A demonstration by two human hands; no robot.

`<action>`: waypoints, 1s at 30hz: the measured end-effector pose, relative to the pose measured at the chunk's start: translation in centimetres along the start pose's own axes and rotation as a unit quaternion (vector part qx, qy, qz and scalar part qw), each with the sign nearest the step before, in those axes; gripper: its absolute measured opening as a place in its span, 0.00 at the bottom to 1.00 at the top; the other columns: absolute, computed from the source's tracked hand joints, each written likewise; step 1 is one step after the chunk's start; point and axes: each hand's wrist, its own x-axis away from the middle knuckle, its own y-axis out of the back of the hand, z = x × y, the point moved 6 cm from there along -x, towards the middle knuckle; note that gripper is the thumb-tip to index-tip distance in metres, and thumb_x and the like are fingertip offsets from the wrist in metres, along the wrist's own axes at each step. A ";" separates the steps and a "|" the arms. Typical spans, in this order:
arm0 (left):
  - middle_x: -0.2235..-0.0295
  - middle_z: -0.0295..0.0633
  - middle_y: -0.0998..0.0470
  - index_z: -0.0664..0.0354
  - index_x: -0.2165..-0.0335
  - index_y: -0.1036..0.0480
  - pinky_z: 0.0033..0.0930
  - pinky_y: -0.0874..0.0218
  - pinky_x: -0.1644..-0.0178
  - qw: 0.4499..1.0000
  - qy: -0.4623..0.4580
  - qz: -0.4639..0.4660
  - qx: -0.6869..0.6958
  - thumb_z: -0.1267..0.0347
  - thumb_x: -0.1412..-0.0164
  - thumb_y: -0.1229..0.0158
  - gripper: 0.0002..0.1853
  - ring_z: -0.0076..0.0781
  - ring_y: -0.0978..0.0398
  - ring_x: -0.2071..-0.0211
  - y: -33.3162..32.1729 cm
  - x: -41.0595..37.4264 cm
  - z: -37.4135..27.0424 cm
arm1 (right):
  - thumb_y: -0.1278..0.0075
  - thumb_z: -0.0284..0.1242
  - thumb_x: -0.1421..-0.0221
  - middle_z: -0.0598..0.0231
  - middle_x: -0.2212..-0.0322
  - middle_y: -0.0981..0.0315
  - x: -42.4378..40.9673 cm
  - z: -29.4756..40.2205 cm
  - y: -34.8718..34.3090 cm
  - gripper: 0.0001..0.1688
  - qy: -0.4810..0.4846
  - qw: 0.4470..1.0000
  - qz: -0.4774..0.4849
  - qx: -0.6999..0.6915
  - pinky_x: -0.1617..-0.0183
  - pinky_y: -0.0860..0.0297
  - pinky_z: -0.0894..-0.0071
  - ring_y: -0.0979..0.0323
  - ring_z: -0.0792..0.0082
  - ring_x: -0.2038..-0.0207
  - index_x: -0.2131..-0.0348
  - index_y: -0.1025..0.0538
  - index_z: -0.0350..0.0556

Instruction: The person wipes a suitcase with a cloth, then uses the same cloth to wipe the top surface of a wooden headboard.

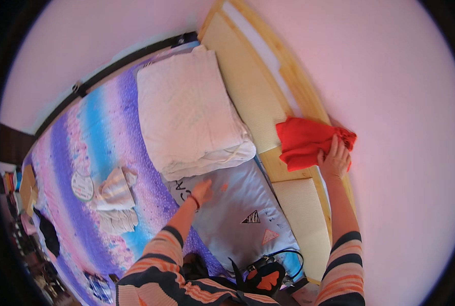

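My right hand [335, 160] presses on a bunched red cloth [302, 143], which is draped over the wooden top rail of a headboard [307, 93]. Its fingers lie across the gathered end of the cloth, close to the pink wall. Down on the bed, my left hand [202, 192] leans on a grey-blue pillow [235, 218] with printed shapes and lettering. Nothing shows in that hand, and its fingers are a little blurred. Just beyond it sits a folded pale quilt [191, 111], covering the far part of the pillow.
Cream padded panels [302, 206] face the headboard. On the striped purple and blue bedsheet [97, 114] lie folded clothes [116, 199] and a round white item [82, 186] bearing writing. A black bag [263, 267] stands near my body. Dark clothing [48, 233] lies at the bed's left side.
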 end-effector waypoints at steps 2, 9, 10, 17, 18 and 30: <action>0.67 0.37 0.25 0.54 0.61 0.28 0.38 0.30 0.64 0.996 0.004 0.081 -0.039 0.60 0.37 0.44 0.11 0.33 0.24 0.66 -3.4 2.9 4.0 | 0.48 0.49 0.49 0.57 0.46 0.37 0.5 -1.2 0.0 0.47 -0.010 1.000 0.021 0.011 0.46 0.38 0.50 0.36 0.55 0.50 0.36 0.43 0.54; 0.64 0.40 0.23 0.57 0.53 0.31 0.38 0.29 0.63 0.990 -0.042 0.118 -0.058 0.62 0.37 0.44 0.17 0.32 0.23 0.65 -9.8 13.6 -7.2 | 0.47 0.54 0.50 0.59 0.43 0.41 -0.2 -2.5 1.6 0.51 -0.027 0.997 0.068 -0.022 0.40 0.41 0.51 0.40 0.57 0.44 0.35 0.44 0.52; 0.63 0.41 0.22 0.57 0.52 0.31 0.37 0.29 0.61 0.978 -0.095 0.179 -0.041 0.62 0.37 0.45 0.18 0.32 0.23 0.64 -8.2 13.5 -11.6 | 0.47 0.55 0.50 0.58 0.43 0.41 -0.9 -1.6 2.1 0.52 -0.020 0.997 0.058 -0.042 0.40 0.41 0.51 0.40 0.57 0.44 0.35 0.45 0.51; 0.58 0.39 0.21 0.56 0.50 0.29 0.30 0.31 0.57 0.914 -0.320 -0.024 -0.248 0.61 0.34 0.47 0.18 0.29 0.24 0.60 -13.6 27.9 -29.4 | 0.49 0.49 0.47 0.53 0.41 0.44 0.6 -3.1 0.1 0.50 0.005 0.991 0.099 -0.093 0.40 0.42 0.46 0.42 0.52 0.42 0.34 0.48 0.48; 0.59 0.38 0.21 0.56 0.51 0.28 0.29 0.32 0.56 0.896 -0.343 -0.031 -0.280 0.61 0.34 0.47 0.17 0.27 0.24 0.60 -15.7 28.7 -30.7 | 0.49 0.48 0.46 0.52 0.41 0.45 0.6 -3.2 0.6 0.49 0.007 0.989 0.089 -0.115 0.40 0.43 0.45 0.43 0.51 0.42 0.34 0.48 0.47; 0.45 0.47 0.33 0.58 0.48 0.32 0.44 0.45 0.39 0.568 -0.655 0.089 -0.490 0.74 0.46 0.46 0.24 0.47 0.36 0.43 -48.5 21.8 -16.9 | 0.46 0.41 0.52 0.44 0.47 0.37 0.5 -1.4 2.4 0.41 0.046 0.975 0.045 -0.213 0.44 0.40 0.42 0.37 0.43 0.46 0.43 0.37 0.39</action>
